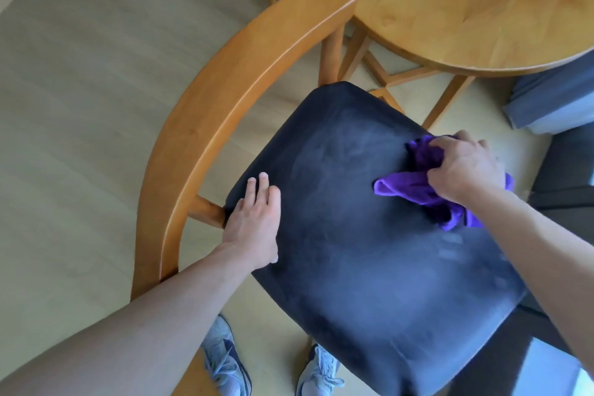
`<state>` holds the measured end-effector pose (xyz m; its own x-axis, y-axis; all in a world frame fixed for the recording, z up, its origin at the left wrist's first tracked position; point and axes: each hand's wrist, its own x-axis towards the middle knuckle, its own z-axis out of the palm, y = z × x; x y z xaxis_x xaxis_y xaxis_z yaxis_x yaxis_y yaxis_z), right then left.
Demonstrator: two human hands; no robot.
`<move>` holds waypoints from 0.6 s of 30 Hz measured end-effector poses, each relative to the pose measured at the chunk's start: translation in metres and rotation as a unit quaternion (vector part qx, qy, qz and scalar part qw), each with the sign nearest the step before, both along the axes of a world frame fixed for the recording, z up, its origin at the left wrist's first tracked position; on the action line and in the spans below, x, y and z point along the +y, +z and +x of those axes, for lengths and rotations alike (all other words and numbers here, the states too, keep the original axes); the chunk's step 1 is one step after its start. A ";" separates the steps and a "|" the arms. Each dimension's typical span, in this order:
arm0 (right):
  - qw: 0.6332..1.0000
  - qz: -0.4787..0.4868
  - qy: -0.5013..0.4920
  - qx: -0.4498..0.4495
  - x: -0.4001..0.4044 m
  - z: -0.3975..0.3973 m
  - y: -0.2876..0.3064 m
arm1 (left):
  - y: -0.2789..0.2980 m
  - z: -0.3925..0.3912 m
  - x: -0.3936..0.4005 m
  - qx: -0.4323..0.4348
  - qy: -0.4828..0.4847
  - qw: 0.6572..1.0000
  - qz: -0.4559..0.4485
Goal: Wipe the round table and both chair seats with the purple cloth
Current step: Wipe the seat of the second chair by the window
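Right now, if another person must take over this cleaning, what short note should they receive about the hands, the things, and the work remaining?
Left hand: open, flat on the left edge of the dark chair seat.
Right hand: holds the bunched purple cloth on the seat's right side.
Round table: just beyond the chair; nothing on the part in view.
Done: cannot tell for the table.
Left: finish this seat; the second chair's seat is not in view.
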<state>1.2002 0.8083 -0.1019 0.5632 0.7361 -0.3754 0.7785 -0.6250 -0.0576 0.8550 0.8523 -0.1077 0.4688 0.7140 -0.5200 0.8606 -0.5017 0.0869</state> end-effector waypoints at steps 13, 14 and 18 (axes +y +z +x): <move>0.973 0.022 0.206 0.100 -0.006 -0.170 0.006 | 0.011 0.010 -0.001 0.086 -0.038 0.996 0.011; 0.962 0.015 0.254 0.101 -0.014 -0.178 0.004 | 0.011 0.010 -0.001 0.089 -0.045 0.995 0.017; 0.972 0.070 0.189 0.121 -0.028 -0.135 0.001 | 0.010 0.010 -0.002 0.052 -0.092 0.994 0.008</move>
<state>1.0654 0.7800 -0.1009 0.1501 0.9264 -0.3453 0.9037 -0.2702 -0.3321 0.8655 0.8507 -0.0974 0.5370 0.6301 -0.5610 0.7581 -0.6521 -0.0068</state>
